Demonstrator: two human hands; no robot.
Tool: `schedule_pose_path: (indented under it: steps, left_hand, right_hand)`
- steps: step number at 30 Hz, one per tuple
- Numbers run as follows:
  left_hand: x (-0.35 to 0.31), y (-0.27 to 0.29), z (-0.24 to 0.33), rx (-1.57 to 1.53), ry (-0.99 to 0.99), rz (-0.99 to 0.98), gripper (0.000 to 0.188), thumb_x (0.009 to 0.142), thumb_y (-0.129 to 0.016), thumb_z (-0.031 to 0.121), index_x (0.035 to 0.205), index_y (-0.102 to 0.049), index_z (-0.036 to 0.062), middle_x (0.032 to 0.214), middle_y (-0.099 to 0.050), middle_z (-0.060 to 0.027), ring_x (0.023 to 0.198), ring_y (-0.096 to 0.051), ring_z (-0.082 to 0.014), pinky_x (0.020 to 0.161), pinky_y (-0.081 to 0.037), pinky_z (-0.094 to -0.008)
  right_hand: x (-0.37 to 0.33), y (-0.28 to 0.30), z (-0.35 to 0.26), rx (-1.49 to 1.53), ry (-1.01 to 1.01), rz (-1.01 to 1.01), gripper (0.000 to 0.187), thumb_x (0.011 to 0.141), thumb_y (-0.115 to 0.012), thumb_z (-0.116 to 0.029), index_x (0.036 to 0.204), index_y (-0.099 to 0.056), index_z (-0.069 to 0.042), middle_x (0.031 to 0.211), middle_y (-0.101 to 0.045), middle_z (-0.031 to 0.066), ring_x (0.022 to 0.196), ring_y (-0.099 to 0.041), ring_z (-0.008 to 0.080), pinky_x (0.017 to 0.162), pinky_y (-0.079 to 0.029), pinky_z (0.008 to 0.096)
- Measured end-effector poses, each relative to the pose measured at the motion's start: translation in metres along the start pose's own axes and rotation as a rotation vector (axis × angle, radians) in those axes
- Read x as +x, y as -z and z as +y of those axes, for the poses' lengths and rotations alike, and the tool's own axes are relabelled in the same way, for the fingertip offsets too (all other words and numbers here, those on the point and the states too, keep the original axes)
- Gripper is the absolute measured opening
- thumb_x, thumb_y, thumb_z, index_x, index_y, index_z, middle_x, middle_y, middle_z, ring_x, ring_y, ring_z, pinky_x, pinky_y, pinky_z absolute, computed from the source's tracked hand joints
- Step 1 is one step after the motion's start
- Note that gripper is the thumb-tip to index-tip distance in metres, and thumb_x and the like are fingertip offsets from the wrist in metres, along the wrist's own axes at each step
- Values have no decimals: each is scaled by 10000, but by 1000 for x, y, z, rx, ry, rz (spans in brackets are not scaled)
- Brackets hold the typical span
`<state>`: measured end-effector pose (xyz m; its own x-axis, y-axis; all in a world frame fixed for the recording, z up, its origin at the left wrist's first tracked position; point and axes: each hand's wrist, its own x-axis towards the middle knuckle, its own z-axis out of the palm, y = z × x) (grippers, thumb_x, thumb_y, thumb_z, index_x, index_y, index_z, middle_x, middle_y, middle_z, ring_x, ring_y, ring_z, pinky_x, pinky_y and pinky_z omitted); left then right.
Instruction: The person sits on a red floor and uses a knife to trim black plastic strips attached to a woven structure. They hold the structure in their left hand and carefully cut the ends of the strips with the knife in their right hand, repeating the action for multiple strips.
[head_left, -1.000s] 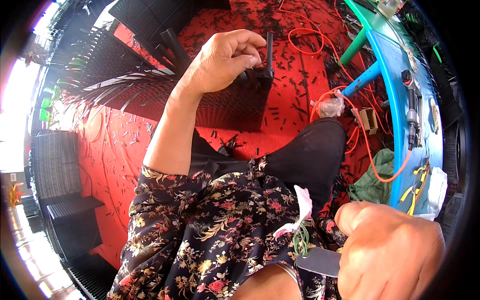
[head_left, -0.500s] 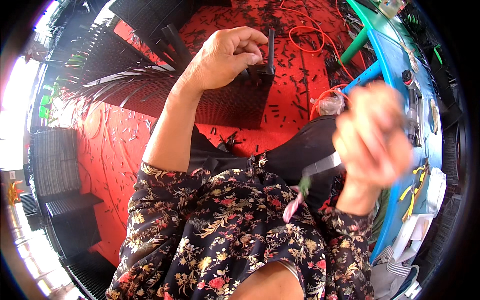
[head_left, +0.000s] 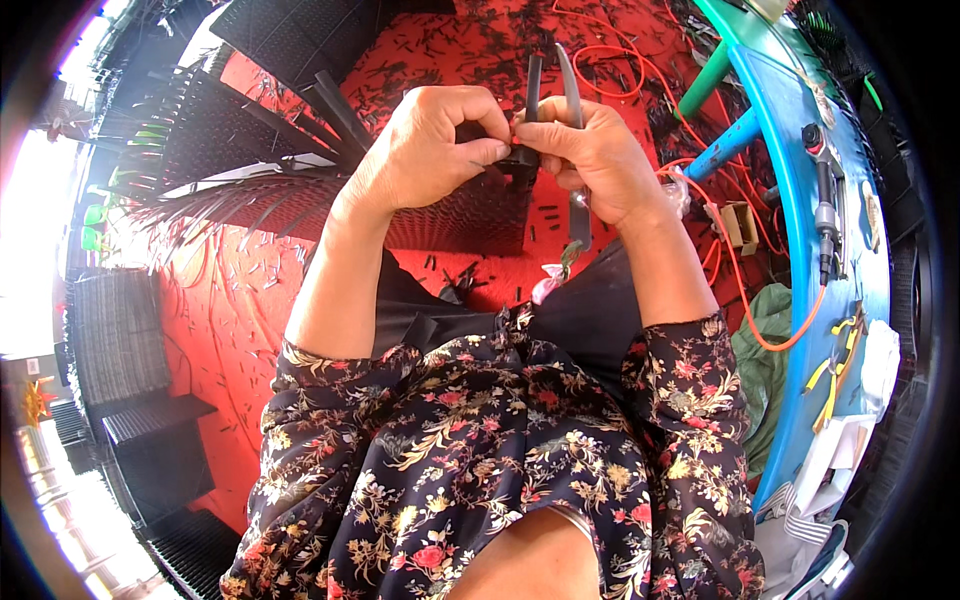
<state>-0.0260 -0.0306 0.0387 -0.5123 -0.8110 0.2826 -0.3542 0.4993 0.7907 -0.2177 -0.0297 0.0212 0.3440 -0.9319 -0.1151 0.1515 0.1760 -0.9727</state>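
A black woven panel (head_left: 450, 225) of flat strips stands before me, with loose strip ends fanning out on its left. At its upper right corner, a dark upright strip (head_left: 534, 85) sticks up. Here my left hand (head_left: 435, 145) is closed, thumb and forefinger pinched at the corner; what lies between them is too small to make out. Touching the same spot, the fingertips of my right hand (head_left: 590, 150) meet the left ones. That hand grips a flat, curved metal blade (head_left: 580, 225), its pointed end upward; a knotted pink and green cloth (head_left: 550, 283) hangs by its lower end.
Black strip scraps litter the red floor (head_left: 240, 330). On my right stands a blue table (head_left: 800, 190) bearing a black and silver power tool (head_left: 826, 215) with an orange hose (head_left: 745, 310). Stacked black woven pieces (head_left: 120, 330) stand at left; a small cardboard box (head_left: 740, 228) sits beneath the table.
My right hand, blurred at the right before, has come left and up to the panel's corner with the blade. My left hand has moved slightly down and stays pinched.
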Motion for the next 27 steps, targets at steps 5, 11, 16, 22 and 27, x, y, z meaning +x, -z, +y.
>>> schedule_pose_path:
  steps: [5,11,16,22,27]
  left_hand:
    - [2,0,1,40,31,-14,24,762,-609,-30,766,-591,-15,779,-590,-37,703,-527,-92,659,-426,-235]
    - [4,3,-4,2,33,-21,18,765,-608,-19,767,-591,-18,785,-600,-35,709,-527,-87,660,-427,-232]
    - [7,4,-4,10,42,-27,38,743,-616,-16,748,-579,-18,801,-606,-44,727,-538,-95,677,-433,-240]
    - [9,7,-6,61,23,-42,107,699,-629,-32,693,-526,-3,792,-608,-60,752,-561,-124,712,-447,-259]
    - [10,8,-5,114,33,-62,154,674,-639,-51,673,-495,6,787,-611,-68,767,-576,-139,730,-455,-272]
  right_hand:
    - [1,3,5,-50,33,-10,137,787,-677,-163,727,-593,-72,573,-493,-30,467,-418,27,405,-286,177]
    - [7,-4,6,-67,53,51,132,798,-656,-156,737,-577,-69,566,-479,-24,466,-418,29,397,-282,184]
    - [10,1,9,-29,22,16,132,805,-651,-166,752,-582,-68,573,-483,-19,464,-408,30,382,-266,182]
    - [8,2,8,13,13,20,134,817,-643,-175,772,-594,-59,576,-490,-15,463,-407,31,383,-264,180]
    - [8,1,0,-89,99,26,134,818,-642,-175,790,-607,-49,595,-520,-6,472,-427,31,398,-270,177]
